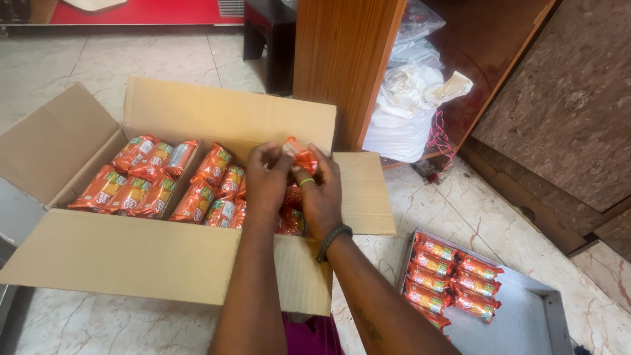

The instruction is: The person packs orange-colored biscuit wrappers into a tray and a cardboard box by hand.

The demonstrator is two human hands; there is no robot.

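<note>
Both sets of fingertips are pinched onto one orange foil packet [299, 156], held up just above the open cardboard box [164, 256]. The left hand [266, 181] curls around its left end and the right hand [322, 194] around the right, fingers closed tight, with a green ring and a dark bracelet [334, 238] on the right one. The packet is shiny and crinkly, the same kind as the orange packets [154, 181] packed in rows inside the box, each with a small pale label patch. The box is plain brown corrugated card with all its flaps folded out, sitting on a pale marble floor [98, 322]. Off to the near right, a grey metal tray [526, 315] holds two short rows of the same packets [453, 279]. Far right, a wooden cabinet [342, 59] has white plastic bags [407, 105] stuffed inside.
</note>
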